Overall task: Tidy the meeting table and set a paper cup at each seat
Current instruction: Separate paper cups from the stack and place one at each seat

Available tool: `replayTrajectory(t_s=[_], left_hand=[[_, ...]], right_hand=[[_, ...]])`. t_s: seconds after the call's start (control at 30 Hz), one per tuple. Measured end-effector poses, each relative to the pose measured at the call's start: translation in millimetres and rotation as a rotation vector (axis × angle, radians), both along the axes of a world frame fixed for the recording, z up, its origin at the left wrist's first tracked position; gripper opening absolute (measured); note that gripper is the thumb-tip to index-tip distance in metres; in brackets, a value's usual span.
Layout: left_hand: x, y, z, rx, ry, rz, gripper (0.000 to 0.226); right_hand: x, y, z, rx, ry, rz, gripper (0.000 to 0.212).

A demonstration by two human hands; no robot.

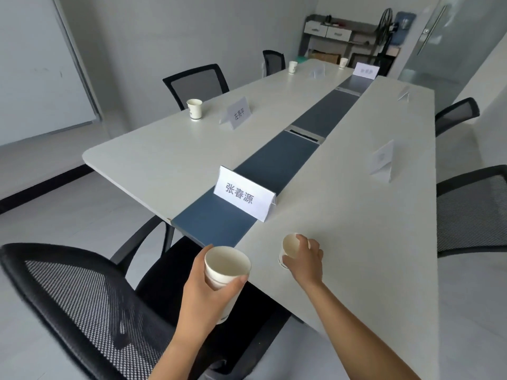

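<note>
My left hand (204, 294) grips a stack of white paper cups (226, 267) just off the near end of the long white meeting table (356, 242). My right hand (304, 259) is closed around a single paper cup (289, 246), tilted and touching the tabletop near the end seat. A paper cup (194, 109) stands at the left-side seat. Two further cups (292, 67) (343, 62) stand at the far end.
Folded name cards stand along the table: one in front of me (242, 193), one at the left (238, 113), one at the right (382, 160). Black mesh chairs ring the table: near left (82, 305), left side (196, 83), right side (472, 209). A shelf unit (343, 37) stands behind.
</note>
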State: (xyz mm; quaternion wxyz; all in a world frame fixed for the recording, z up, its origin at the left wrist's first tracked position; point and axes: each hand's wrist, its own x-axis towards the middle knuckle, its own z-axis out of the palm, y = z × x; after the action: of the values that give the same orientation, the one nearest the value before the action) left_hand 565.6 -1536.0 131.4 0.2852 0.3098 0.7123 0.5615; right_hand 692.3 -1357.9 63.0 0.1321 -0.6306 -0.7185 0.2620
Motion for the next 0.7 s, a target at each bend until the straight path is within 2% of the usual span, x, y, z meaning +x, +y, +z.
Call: replayTrajectory(t_s=[0.2,0.37,0.47,0.53,0.63,0.7], left_hand=[[-6,9,-6,-0.06,0.014,0.01,0.07],[0,10,-11,-0.099,0.103,-0.047,0.078],[12,9,-12,-0.128,0.166,-0.118,0.083],[29,9,-12,-0.129,0.205,-0.208,0.089],[70,9,-13,-0.116,0.29,-0.388,0.101],[100,11,-14,-0.112,0.298,-0.491,0.097]], right_hand=[[-1,-12,2,0.092,0.016,0.026,0.064],[7,-43,32,0.171,0.305,0.052,0.038],[23,-65,51,-0.001,0.543,0.106,0.019],[40,-77,59,-0.128,0.611,0.16,0.01],[77,-90,60,-0.196,0.593,0.183,0.016],[110,-97,58,-0.204,0.567,0.101,0.023]])
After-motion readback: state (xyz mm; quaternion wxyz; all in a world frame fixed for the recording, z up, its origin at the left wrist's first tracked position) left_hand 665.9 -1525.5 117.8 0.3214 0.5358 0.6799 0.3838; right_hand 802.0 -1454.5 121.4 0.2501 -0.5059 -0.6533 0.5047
